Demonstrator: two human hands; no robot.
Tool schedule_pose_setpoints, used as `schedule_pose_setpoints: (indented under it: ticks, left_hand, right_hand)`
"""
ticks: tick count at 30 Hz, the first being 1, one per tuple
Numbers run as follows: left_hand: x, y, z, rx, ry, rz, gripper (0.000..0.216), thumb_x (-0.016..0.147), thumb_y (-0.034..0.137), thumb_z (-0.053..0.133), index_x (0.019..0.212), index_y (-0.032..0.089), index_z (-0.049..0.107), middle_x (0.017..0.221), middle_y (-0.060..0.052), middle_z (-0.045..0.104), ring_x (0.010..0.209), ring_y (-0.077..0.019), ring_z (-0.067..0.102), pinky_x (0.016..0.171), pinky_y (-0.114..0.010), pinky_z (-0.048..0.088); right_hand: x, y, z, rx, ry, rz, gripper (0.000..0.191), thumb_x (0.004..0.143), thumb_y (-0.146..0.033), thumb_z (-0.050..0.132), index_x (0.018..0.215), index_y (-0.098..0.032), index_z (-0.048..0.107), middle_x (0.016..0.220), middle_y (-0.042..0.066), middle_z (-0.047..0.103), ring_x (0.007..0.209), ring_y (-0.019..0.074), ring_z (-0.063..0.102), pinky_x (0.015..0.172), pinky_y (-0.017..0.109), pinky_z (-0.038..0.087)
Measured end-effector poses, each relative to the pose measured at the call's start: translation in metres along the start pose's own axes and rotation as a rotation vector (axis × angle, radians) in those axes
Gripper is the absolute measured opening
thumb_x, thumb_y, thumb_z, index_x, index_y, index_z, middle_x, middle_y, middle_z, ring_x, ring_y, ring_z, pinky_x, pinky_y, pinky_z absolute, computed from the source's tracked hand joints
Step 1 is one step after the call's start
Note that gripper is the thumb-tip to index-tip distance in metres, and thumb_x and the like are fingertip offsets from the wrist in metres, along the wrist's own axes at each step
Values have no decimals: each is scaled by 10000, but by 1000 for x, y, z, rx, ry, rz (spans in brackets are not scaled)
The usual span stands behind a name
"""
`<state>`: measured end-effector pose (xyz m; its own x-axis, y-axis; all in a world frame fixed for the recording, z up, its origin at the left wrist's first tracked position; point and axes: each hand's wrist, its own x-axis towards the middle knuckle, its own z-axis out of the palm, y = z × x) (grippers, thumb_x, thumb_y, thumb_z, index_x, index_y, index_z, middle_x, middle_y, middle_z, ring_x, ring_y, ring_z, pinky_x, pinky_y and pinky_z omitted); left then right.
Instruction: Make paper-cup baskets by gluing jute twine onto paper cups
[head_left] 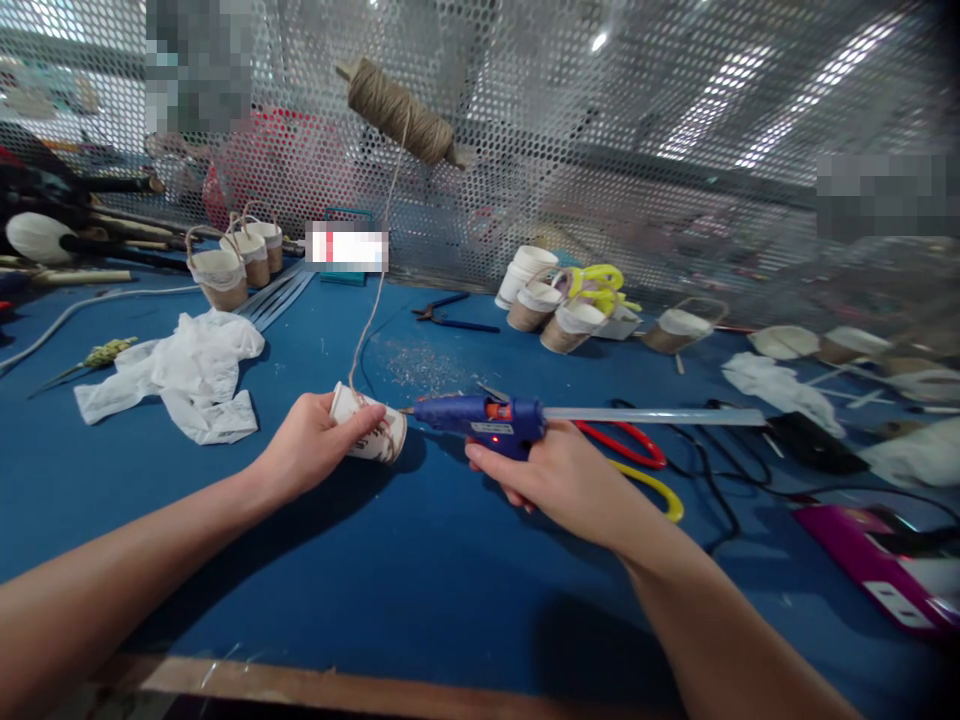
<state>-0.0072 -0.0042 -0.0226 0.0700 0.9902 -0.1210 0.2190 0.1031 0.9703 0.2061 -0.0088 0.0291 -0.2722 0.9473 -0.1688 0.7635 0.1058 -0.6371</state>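
My left hand (311, 440) is wrapped round a white paper cup (386, 440) lying on its side just above the table. Twine (373, 310) runs down to the cup from a spool of twine (397, 110) hung on the mesh, and some brown strand shows on the cup's side. In my right hand (551, 465) is a blue hot glue gun (480, 418) with a red light lit. A long clear glue stick (652, 415) sticks out of its back. The gun's nozzle points at the cup, close to its rim; whether it touches I cannot tell.
White lace (187, 370) lies at left, near twine-handled cups (217, 278). Pliers (457, 315) rest behind the cup. More wrapped cups (574, 325) stand at the back right. Scissors with red and yellow handles (637, 450), black cables and a purple power strip (877, 570) are at right.
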Motion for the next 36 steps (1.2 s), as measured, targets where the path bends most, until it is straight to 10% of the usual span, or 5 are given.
schedule_pose_setpoints:
  ticks: [36]
  left_hand:
    - [2, -1, 1, -63, 36, -21, 291, 688, 417, 596, 652, 130, 631, 609, -19, 668, 522, -116, 557, 500, -197, 403]
  right_hand:
    - [-15, 5, 4, -194, 45, -148, 229, 766, -336, 499, 571, -218, 525, 469, -26, 537, 457, 129, 513, 481, 248, 395]
